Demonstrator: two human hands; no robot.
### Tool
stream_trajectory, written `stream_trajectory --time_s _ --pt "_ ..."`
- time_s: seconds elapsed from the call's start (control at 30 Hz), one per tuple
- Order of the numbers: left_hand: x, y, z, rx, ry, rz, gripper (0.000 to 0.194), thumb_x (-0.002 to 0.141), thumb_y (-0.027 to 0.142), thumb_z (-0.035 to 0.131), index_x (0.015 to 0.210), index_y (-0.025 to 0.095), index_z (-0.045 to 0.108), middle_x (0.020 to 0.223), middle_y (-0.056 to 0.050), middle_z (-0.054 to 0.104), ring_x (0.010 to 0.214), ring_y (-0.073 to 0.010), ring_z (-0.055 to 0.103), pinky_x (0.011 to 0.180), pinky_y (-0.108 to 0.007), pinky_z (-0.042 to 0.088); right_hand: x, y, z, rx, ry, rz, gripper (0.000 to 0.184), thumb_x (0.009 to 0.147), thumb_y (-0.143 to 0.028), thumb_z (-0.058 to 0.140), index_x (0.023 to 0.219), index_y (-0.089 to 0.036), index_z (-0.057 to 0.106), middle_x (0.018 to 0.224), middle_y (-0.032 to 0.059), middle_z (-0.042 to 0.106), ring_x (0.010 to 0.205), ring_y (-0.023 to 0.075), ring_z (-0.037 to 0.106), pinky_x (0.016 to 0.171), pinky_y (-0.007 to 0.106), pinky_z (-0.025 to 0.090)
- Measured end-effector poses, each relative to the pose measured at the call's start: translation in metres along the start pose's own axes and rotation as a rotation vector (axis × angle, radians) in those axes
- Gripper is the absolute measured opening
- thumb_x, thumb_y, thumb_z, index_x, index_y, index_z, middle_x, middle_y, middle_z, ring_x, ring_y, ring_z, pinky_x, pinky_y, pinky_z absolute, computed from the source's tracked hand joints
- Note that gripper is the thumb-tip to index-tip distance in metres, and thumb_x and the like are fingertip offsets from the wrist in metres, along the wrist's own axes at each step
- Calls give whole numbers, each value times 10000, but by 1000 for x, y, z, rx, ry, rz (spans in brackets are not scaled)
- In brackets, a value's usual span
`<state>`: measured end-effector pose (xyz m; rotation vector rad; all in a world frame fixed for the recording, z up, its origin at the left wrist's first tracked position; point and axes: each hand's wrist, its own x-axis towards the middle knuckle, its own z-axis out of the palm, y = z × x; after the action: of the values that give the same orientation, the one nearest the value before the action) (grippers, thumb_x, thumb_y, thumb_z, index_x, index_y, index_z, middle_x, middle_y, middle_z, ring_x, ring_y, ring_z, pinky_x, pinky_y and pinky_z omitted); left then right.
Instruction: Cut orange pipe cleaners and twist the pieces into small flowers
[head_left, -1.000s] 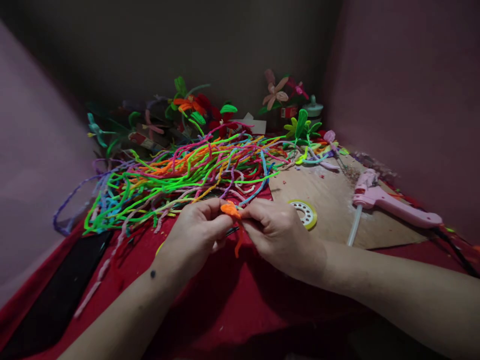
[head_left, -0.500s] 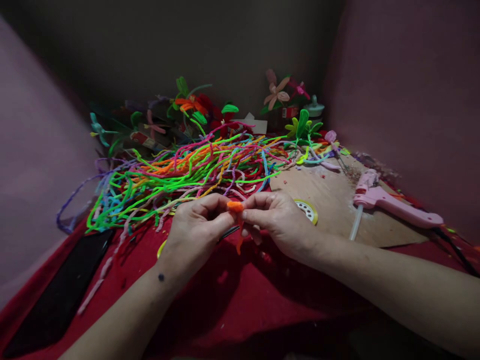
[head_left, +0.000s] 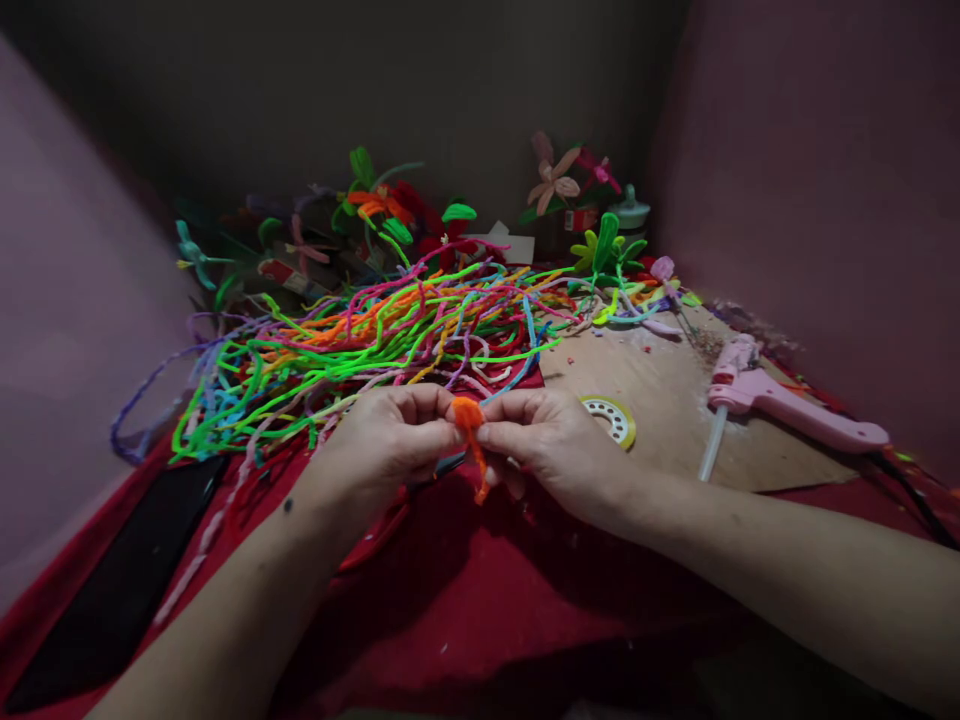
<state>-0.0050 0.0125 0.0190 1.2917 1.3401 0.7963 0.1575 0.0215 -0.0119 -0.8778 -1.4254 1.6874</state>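
Pinching orange piece (head_left: 469, 412): left hand (head_left: 382, 435) and right hand (head_left: 559, 440), each clamped on one side, likely for steadiness. Glue gun (head_left: 799, 407) beyond, presumably parked clear.

The fingers (head_left: 431, 437) hide parts of the orange stem (head_left: 469, 412); the right hand (head_left: 566, 445) covers some tape (head_left: 620, 420). The right edge cuts off the cord (head_left: 919, 503) and right forearm (head_left: 750, 548).
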Motion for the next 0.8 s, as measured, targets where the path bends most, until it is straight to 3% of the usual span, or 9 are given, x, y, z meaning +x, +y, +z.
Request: stream_trajectory --time_s 0.17,0.43,0.53,0.67,0.8 --pt "-2 5 3 71 81 69 105 653 233 679 706 150 641 637 18 603 563 -79 496 530 -186 371 0 3 0 -233 81 -144 158 752 -162 470 620 -148 555 495 -33 512 410 61 447 404 184 338" --pt "-2 3 5 247 154 305 78 678 154 646 724 182 703 637 36 602 599 -84 494 563 -192 368 1 1 -2 -368 108 -185 151 726 -115 462 618 -141 565 503 -31 505 450 59 441 447 188 320" --pt "1 -1 1 233 166 353 26 671 170 665 688 177 684 665 28 591 652 -98 505 619 -204 384 1 0 -2 -330 80 -183 137 765 -163 500 658 -140 583 523 -31 517 450 57 447 448 185 336" --pt "3 -3 1 143 130 319 37 652 169 689 666 171 656 679 23 585 662 -105 513 613 -205 398 1 -1 -1 -196 43 -140 195 778 -297 592 669 -136 582 517 -37 507 428 53 441 415 177 336" --pt "1 -4 -1 87 104 335 95 621 140 731 679 179 666 700 28 601 685 -96 532 626 -181 416 3 0 -2 -85 -23 -62 165 760 -282 604 674 -148 563 489 -45 508 365 59 427 354 178 323"
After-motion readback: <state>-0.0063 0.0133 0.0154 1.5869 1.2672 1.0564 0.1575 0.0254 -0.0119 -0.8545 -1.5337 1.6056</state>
